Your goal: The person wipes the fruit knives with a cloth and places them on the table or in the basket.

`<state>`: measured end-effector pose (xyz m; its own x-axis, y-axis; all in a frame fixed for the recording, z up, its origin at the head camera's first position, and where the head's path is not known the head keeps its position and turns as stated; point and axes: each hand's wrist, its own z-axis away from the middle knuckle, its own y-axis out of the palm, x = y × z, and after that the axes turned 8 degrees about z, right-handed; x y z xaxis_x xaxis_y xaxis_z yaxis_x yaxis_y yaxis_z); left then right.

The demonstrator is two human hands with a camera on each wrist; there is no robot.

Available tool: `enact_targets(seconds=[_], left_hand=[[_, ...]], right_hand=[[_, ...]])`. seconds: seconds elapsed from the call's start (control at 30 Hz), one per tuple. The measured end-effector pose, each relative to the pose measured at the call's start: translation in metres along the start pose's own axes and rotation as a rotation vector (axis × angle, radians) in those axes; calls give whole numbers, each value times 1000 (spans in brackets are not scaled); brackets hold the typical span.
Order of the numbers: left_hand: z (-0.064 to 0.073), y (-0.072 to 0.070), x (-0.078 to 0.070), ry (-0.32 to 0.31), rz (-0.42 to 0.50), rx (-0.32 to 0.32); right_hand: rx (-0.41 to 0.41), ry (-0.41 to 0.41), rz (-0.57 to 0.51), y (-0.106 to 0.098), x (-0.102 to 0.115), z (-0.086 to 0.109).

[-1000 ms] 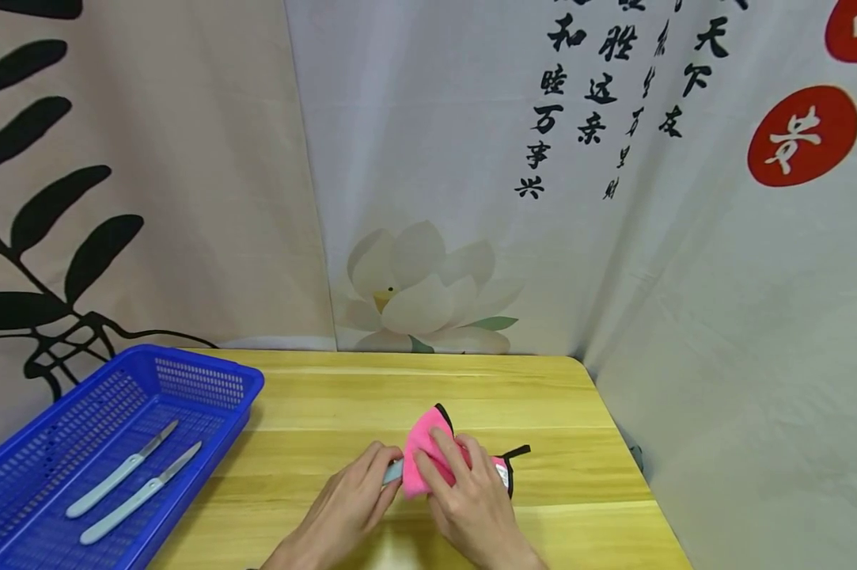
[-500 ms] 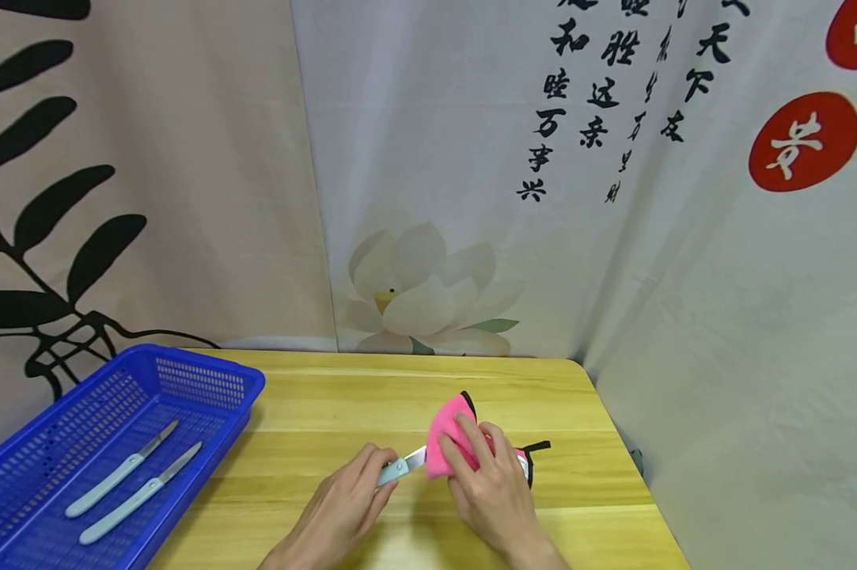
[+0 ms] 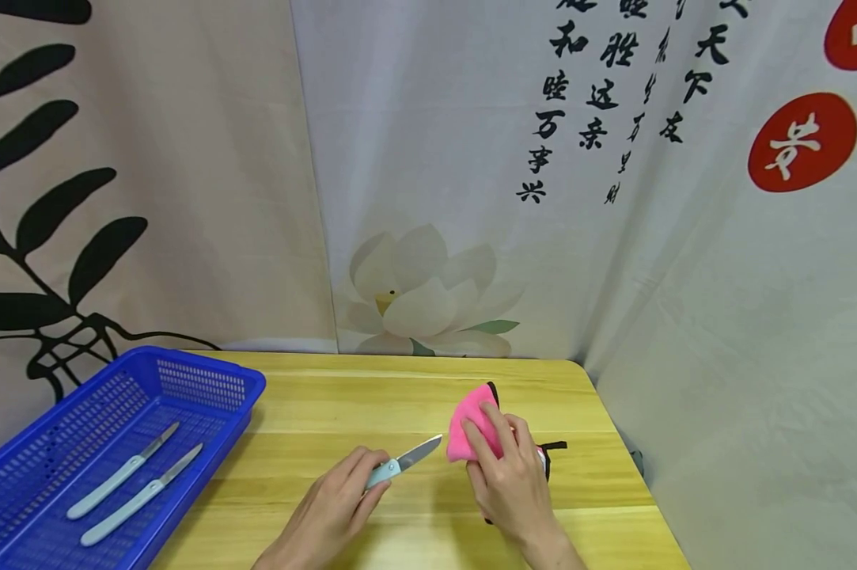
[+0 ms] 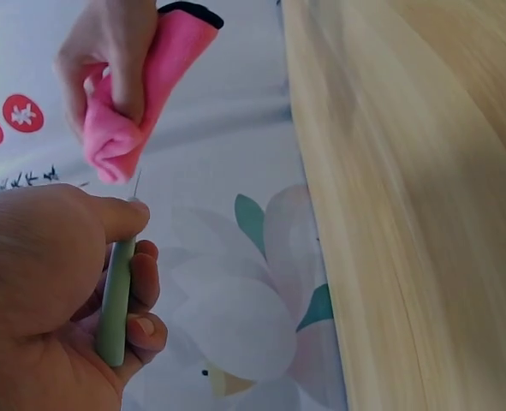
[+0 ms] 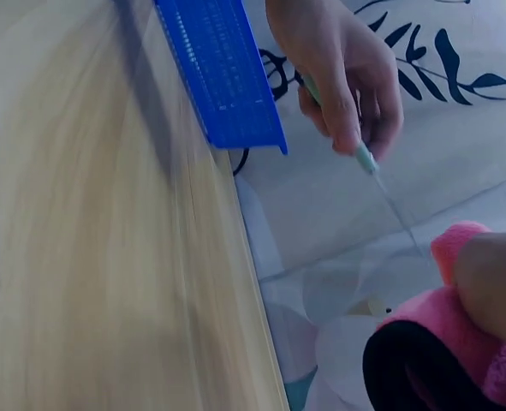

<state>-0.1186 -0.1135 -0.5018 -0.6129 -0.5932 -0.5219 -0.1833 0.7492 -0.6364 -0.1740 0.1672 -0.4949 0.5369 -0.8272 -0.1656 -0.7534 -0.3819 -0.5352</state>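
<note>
In the head view my left hand (image 3: 337, 497) grips the pale blue handle of a small paring knife (image 3: 419, 453), its bare blade pointing up and to the right. A pink cloth (image 3: 468, 421) with black edging is bunched in my right hand (image 3: 511, 473), fingers curled over its folds. A narrow gap separates the knife tip from the cloth in that view. The left wrist view shows thumb and fingers around the knife handle (image 4: 117, 300). Seen from the right wrist, the cloth (image 5: 441, 312) fills the lower right corner.
A blue plastic basket (image 3: 239, 416) stands at the left of the wooden table (image 3: 343, 396). Two similar knives, one nearer the back (image 3: 118, 479) and one nearer the front (image 3: 138, 500), lie inside it. A printed curtain (image 3: 428, 158) hangs behind the table.
The cloth in my right hand has moved right and up off the knife, uncovering the blade down to its tip. My left hand has shifted slightly left, still holding the knife.
</note>
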Motion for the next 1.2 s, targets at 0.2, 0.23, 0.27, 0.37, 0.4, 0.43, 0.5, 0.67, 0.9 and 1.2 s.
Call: enact_targets(seconds=[0.2,0.23,0.27,0.37,0.4,0.43,0.5,0.67,0.9,1.2], left_hand=[[-3,3,-1,-11,-16,14],[-3,4,-1,-11,-22,18],[-4,5,-1,-12,-26,22],[-5,6,-2,-3,-42,22],[-5,7,-2,3,-47,18],[-5,7,-3,12,-53,13],[-6,7,-4,33,-64,0],[-6,8,-6,49,-81,-13],[-4,9,-5,36,-64,-1],[-4,8,-6,29,-53,13]], right_hand=[[-15,-86,-35,-3,23,-1],[-20,-107,-40,-3,28,-1],[-25,-125,-44,-3,32,-1],[-34,-166,-49,-2,41,-2],[-33,-175,-51,-2,44,-2],[-30,-182,-48,-2,46,-1],[-13,-188,-42,-2,49,-1],[28,-194,-27,-1,52,-1],[21,-202,7,1,49,-1],[29,-175,10,0,38,0]])
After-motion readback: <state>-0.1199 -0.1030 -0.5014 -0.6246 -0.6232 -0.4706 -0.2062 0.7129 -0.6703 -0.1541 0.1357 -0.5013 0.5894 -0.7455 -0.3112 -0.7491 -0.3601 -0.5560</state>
